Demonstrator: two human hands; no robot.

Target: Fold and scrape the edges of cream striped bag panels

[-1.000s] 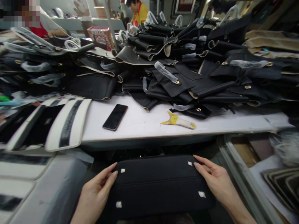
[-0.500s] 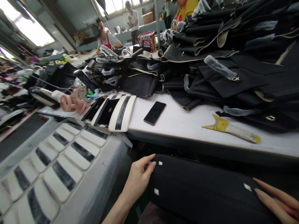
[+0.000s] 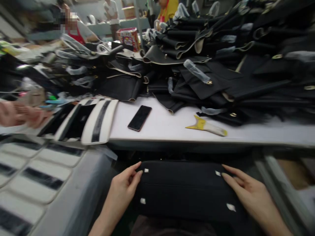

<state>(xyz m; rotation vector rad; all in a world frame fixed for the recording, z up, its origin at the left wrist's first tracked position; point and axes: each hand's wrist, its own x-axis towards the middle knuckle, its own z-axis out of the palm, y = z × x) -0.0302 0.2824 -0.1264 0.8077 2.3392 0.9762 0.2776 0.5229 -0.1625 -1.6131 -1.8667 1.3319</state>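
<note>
A black panel (image 3: 182,193) with small white tabs near its corners lies low in front of me, close to my body. My left hand (image 3: 126,183) pinches its upper left corner between thumb and fingers. At its upper right corner, my right hand (image 3: 242,185) grips the edge beside a white tab. On the white table (image 3: 162,131) beyond the panel are a dark phone (image 3: 139,118) and a yellow-and-white tool (image 3: 206,127).
White pieces with dark stripes (image 3: 41,178) cover a surface at the left; a similar curved piece (image 3: 100,121) is on the table. Black bags (image 3: 221,78) are heaped behind. A pink fan (image 3: 22,114) stands far left. People (image 3: 78,29) are in the background.
The view has swung to the right, so table items appear further left. The panel now looks more level, and my right hand shows more fully. Both hands keep their hold.
</note>
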